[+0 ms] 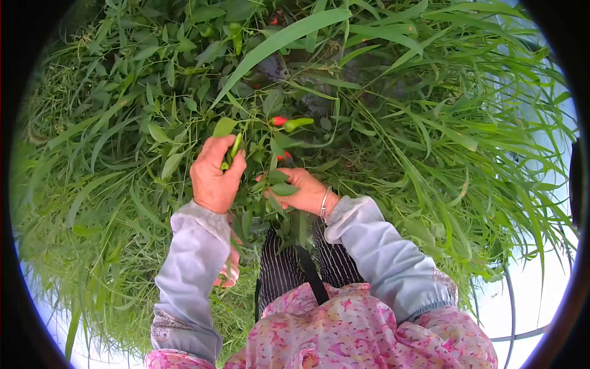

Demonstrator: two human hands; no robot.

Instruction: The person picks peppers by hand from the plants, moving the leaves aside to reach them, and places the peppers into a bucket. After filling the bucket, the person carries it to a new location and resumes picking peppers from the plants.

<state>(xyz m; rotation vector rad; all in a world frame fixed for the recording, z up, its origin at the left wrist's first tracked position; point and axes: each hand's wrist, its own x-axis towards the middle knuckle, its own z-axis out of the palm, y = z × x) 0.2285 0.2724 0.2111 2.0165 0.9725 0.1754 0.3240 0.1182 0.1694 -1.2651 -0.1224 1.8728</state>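
My left hand (216, 174) is closed, with a green chili pepper (236, 146) between thumb and fingers. Lower in the same grip, the tip of another small green pepper (225, 165) shows. My right hand (302, 190), wearing a bracelet (324, 203), reaches into the chili plant from the right with its fingers curled. Leaves (284, 189) cover part of those fingers, so what they pinch is hidden. Just above the hands hang a red chili pepper (279, 121) and a light green chili pepper (298, 124). Another red pepper (284, 155) shows between the hands.
Tall grass (424, 129) crowds the right side, and one broad blade (283, 46) arches over the plant. More green peppers (236, 38) hang farther up. Below the hands are striped trousers (279, 264) and a pink cloth (230, 267). A dark hose (511, 307) lies at lower right.
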